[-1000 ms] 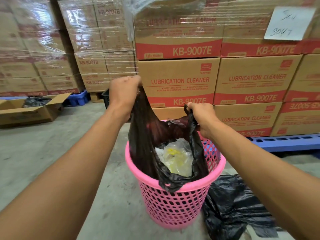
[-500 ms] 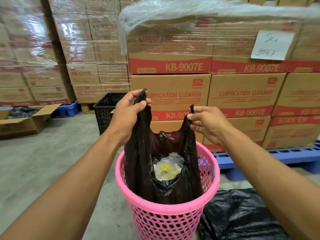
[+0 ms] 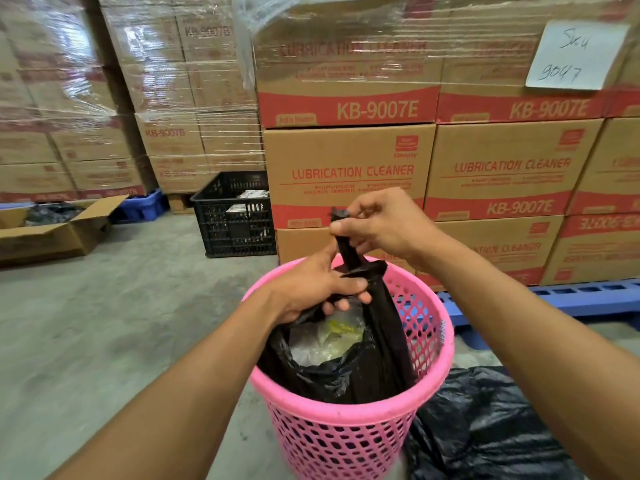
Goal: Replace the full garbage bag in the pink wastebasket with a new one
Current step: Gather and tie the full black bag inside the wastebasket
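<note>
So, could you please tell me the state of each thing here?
Bag: inside basket, full, mouth partly open.
Basket: upright on floor.
Left hand: grips bag below handles.
Right hand: pinches handles, raised.
Loose bag: crumpled on floor.
Box: flaps open.

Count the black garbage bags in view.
2. The full bag in the pink wastebasket, held by left hand and right hand; a loose bag on the floor beside it. Dark plastic in the open cardboard box may be a third.

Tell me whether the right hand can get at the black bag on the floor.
Probably, once freed: right hand pinches the full bag's handle, but the floor bag lies uncovered beside the wastebasket.
</note>
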Action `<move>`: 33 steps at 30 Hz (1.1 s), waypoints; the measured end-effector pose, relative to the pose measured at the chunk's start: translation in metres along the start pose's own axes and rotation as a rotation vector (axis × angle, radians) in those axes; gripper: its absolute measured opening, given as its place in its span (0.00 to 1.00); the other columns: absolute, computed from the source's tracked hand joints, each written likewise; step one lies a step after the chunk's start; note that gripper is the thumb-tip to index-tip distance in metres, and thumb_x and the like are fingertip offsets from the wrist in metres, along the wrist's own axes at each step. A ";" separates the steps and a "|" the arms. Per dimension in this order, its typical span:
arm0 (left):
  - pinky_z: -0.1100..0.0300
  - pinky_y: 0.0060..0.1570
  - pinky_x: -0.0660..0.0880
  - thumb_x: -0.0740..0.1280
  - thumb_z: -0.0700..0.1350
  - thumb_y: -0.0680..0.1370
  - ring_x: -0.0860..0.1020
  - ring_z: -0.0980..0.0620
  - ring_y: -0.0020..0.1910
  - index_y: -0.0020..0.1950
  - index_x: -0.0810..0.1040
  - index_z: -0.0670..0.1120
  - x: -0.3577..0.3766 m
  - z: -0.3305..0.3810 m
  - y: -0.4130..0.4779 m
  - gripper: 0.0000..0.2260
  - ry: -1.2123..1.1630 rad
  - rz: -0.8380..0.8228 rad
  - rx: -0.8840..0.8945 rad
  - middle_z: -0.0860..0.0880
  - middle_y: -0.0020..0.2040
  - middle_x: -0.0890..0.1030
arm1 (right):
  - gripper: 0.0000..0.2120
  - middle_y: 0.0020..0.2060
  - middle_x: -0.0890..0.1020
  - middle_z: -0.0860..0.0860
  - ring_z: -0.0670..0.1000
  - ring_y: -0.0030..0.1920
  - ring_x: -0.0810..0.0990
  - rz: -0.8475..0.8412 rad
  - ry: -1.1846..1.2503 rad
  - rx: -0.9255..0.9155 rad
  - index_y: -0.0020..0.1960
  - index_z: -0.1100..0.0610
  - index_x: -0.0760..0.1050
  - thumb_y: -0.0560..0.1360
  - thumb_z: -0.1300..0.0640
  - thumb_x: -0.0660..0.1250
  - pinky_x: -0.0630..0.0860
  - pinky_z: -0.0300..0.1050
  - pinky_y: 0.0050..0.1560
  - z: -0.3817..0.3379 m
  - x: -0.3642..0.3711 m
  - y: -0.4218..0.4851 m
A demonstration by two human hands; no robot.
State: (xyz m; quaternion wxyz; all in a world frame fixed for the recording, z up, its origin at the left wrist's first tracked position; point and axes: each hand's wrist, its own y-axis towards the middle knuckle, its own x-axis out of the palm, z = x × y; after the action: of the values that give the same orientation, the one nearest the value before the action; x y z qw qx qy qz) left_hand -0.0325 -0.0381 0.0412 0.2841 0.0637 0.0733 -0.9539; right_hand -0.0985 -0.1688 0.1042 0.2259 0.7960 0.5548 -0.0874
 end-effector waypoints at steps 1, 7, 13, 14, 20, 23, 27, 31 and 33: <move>0.68 0.19 0.64 0.68 0.38 0.77 0.72 0.57 0.25 0.63 0.70 0.43 0.004 -0.001 0.003 0.16 0.000 0.015 0.007 0.45 0.40 0.84 | 0.09 0.28 0.77 0.52 0.47 0.27 0.74 -0.069 -0.069 -0.025 0.38 0.62 0.78 0.70 0.60 0.76 0.74 0.39 0.28 -0.003 0.001 -0.002; 0.70 0.18 0.63 0.70 0.37 0.75 0.71 0.59 0.23 0.43 0.80 0.41 0.003 -0.005 0.013 0.01 -0.102 0.209 -0.032 0.46 0.35 0.84 | 0.10 0.43 0.84 0.50 0.45 0.41 0.80 -0.083 -0.334 0.007 0.54 0.56 0.83 0.72 0.61 0.74 0.73 0.37 0.37 -0.003 -0.014 0.002; 0.70 0.19 0.65 0.71 0.39 0.75 0.71 0.59 0.24 0.49 0.82 0.40 -0.006 -0.011 0.009 0.04 -0.141 0.224 -0.071 0.46 0.36 0.84 | 0.08 0.37 0.84 0.53 0.48 0.36 0.81 -0.301 -0.425 0.256 0.51 0.56 0.83 0.74 0.65 0.71 0.77 0.41 0.33 0.014 -0.029 -0.007; 0.70 0.20 0.66 0.71 0.39 0.75 0.71 0.59 0.24 0.48 0.82 0.40 -0.007 -0.011 0.009 0.03 -0.118 0.207 -0.058 0.46 0.36 0.83 | 0.06 0.35 0.83 0.54 0.48 0.34 0.80 -0.267 -0.388 0.256 0.48 0.58 0.83 0.74 0.66 0.70 0.77 0.41 0.32 0.017 -0.027 -0.007; 0.64 0.36 0.76 0.64 0.43 0.80 0.76 0.55 0.30 0.41 0.77 0.44 -0.011 0.019 0.000 0.09 0.510 0.114 -0.002 0.50 0.32 0.80 | 0.11 0.31 0.81 0.55 0.52 0.29 0.79 0.277 -0.082 0.218 0.40 0.57 0.78 0.77 0.68 0.64 0.82 0.49 0.37 0.033 -0.011 0.008; 0.63 0.32 0.75 0.60 0.41 0.82 0.75 0.54 0.28 0.40 0.75 0.43 -0.005 0.022 0.003 0.12 0.332 0.077 -0.014 0.47 0.32 0.77 | 0.08 0.32 0.80 0.56 0.53 0.29 0.80 0.363 0.168 0.269 0.46 0.58 0.73 0.80 0.67 0.57 0.80 0.47 0.32 0.038 0.007 0.007; 0.64 0.23 0.62 0.60 0.45 0.81 0.63 0.57 0.23 0.47 0.72 0.44 -0.005 0.015 0.013 0.06 -0.217 0.203 -0.087 0.47 0.34 0.72 | 0.07 0.35 0.80 0.57 0.47 0.25 0.80 0.198 0.401 0.354 0.49 0.63 0.72 0.80 0.67 0.55 0.77 0.40 0.26 0.050 0.031 -0.005; 0.57 0.35 0.67 0.61 0.50 0.79 0.73 0.47 0.30 0.38 0.74 0.44 -0.012 0.010 0.015 0.14 0.381 0.569 -0.100 0.45 0.34 0.76 | 0.33 0.46 0.83 0.61 0.55 0.44 0.84 -0.087 0.230 0.467 0.66 0.64 0.66 0.61 0.65 0.67 0.84 0.53 0.41 0.071 0.040 -0.016; 0.56 0.38 0.68 0.62 0.53 0.79 0.77 0.42 0.39 0.41 0.77 0.42 -0.013 0.003 0.013 0.16 0.648 0.742 -0.129 0.44 0.39 0.79 | 0.38 0.54 0.80 0.61 0.60 0.54 0.81 -0.141 0.138 0.466 0.66 0.51 0.60 0.58 0.62 0.70 0.81 0.60 0.54 0.074 0.037 -0.016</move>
State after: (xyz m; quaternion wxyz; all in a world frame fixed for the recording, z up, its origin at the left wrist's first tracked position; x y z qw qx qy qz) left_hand -0.0144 -0.0427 0.0445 0.5705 0.3611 0.1891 -0.7130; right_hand -0.0919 -0.1665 0.0206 -0.0086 0.7900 0.5878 -0.1741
